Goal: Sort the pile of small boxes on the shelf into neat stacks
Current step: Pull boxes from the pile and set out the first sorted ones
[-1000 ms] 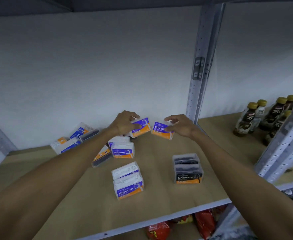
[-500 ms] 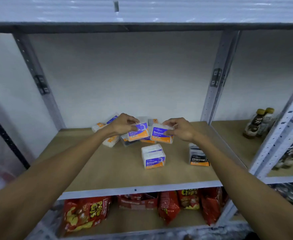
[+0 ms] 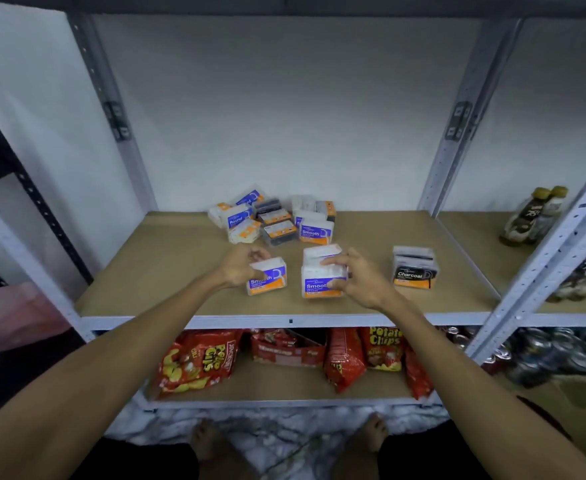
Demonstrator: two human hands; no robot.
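On the wooden shelf point(image 3: 166, 271), a loose pile of small boxes point(image 3: 270, 220) lies at the back centre, with blue-orange "Round" and "Smooth" labels. My left hand point(image 3: 241, 265) grips one "Smooth" box point(image 3: 270, 277) near the front. My right hand point(image 3: 353, 275) holds a "Smooth" box on top of the Smooth stack point(image 3: 319, 271), its fingers around the right side. A stack of dark "Charcoal" boxes point(image 3: 414, 266) stands to the right, untouched.
Metal uprights point(image 3: 457, 133) frame the bay. Brown bottles point(image 3: 534, 216) stand in the bay to the right. Red chip bags point(image 3: 198, 362) fill the lower shelf, with cans point(image 3: 561, 351) at lower right. My feet show on the marble floor.
Both hands have come forward from the back pile, each carrying a Smooth box. The right one now rests on the Smooth stack. The camera has pulled back and tilted down.
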